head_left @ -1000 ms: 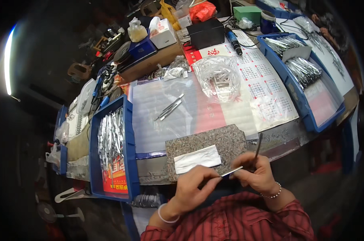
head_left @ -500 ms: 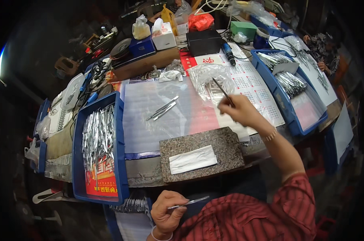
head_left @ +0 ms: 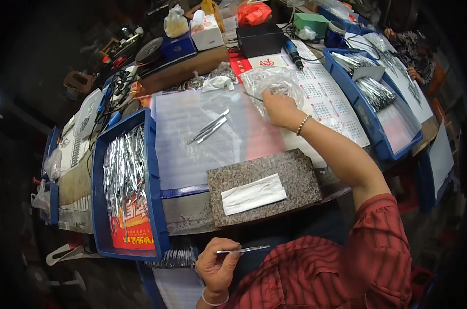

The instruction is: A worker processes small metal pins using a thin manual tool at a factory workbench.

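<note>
Near the front edge, my left hand (head_left: pixel 218 265) pinches slim silver tweezers (head_left: pixel 250 250), held level below the granite block (head_left: pixel 300 175). My right hand (head_left: pixel 281 109) reaches out over the table and grips a thin dark rod (head_left: pixel 253 97); most of it is hidden by the fingers. Right beside that hand lies a crumpled clear plastic bag (head_left: pixel 262 77) with small pale pieces inside; whether the fingers touch them I cannot tell. A folded white cloth (head_left: pixel 254 194) rests on the block. Two silver tweezers (head_left: pixel 211 126) lie on the plastic-covered mat (head_left: pixel 177 149).
To the left a blue tray (head_left: pixel 155 195) holds many metal tweezers; another blue tray (head_left: pixel 365 131) with bundles stands to the right. A black box (head_left: pixel 259 40), a blue pen-shaped power tool (head_left: pixel 294 54) and a tissue box (head_left: pixel 206 33) sit at the back. Someone (head_left: pixel 419 59) sits far right.
My right hand has moved away from me and left to the plastic bag, and the dark rod now points left. My left hand has stayed nearly in place with the tweezers.
</note>
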Demonstrator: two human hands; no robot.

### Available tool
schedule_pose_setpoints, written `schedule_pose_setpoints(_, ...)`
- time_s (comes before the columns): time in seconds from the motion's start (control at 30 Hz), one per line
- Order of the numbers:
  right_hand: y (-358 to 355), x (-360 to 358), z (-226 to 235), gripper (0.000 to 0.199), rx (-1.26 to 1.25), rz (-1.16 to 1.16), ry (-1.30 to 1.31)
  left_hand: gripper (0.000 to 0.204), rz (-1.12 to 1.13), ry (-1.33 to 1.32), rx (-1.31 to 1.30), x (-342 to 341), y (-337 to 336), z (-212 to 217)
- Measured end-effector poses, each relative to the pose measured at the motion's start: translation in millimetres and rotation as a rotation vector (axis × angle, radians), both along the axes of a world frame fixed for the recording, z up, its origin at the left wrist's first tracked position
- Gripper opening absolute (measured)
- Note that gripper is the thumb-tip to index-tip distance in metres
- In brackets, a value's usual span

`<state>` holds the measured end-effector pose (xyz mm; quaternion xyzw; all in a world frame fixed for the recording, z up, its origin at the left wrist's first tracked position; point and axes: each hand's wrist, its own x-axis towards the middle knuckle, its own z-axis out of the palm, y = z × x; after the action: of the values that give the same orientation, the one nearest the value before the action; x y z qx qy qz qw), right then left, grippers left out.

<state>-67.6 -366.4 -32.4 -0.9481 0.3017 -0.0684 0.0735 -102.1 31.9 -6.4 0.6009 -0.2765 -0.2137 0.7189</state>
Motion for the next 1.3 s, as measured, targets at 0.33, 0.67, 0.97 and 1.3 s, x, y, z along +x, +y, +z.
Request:
schedule_pose_setpoints(0.33,-10,-45,49,0.023,0.030,0.045,-0.167,0.012,-0.076,-0.031,-0.030,-1,2,0)
schedule_pose_setpoints(0.67,114,-139,67,0.024,0.718,0.221,-0.447,0.016,-0.180,0.186,0.001,-8,-27,-9)
schedule_pose_setpoints(0.97,182,-177,47,0.029,0.933,0.476,-0.503,0.026,-0.242,0.538,-0.107,-17,-49,-17)
schedule_pose_setpoints(1.3,187,-178,40,0.039,0.775,0.597,-0.565,0.025,-0.233,0.521,-0.059,-22,-51,-15)
